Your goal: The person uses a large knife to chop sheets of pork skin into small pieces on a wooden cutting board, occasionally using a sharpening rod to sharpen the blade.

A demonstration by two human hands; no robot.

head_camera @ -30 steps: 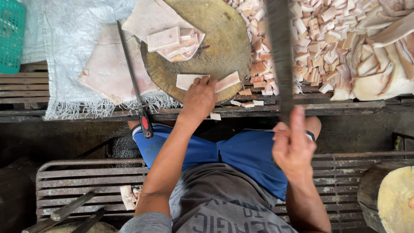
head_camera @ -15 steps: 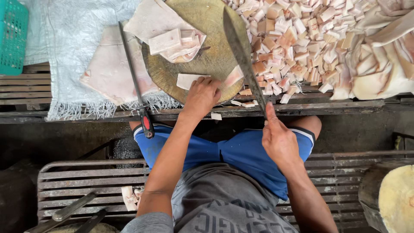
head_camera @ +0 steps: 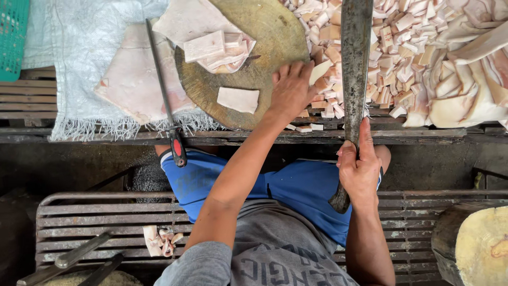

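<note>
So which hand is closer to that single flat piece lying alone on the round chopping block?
Left. The left hand rests on the block's right edge, just beside the flat piece. The right hand is off the block, gripping the big cleaver by its handle.

I see a rough butcher's work stall, a round wooden chopping block point(head_camera: 275, 47), heaps of cut pork skin pieces point(head_camera: 418, 47), a long cleaver point(head_camera: 353, 69), a sharpening steel point(head_camera: 161, 90), a slatted wooden bench point(head_camera: 32, 100).

No packages, signs or screens anywhere on the desk; the only lettering I can spot is pale print across the person's grey shirt point(head_camera: 280, 259).
</note>
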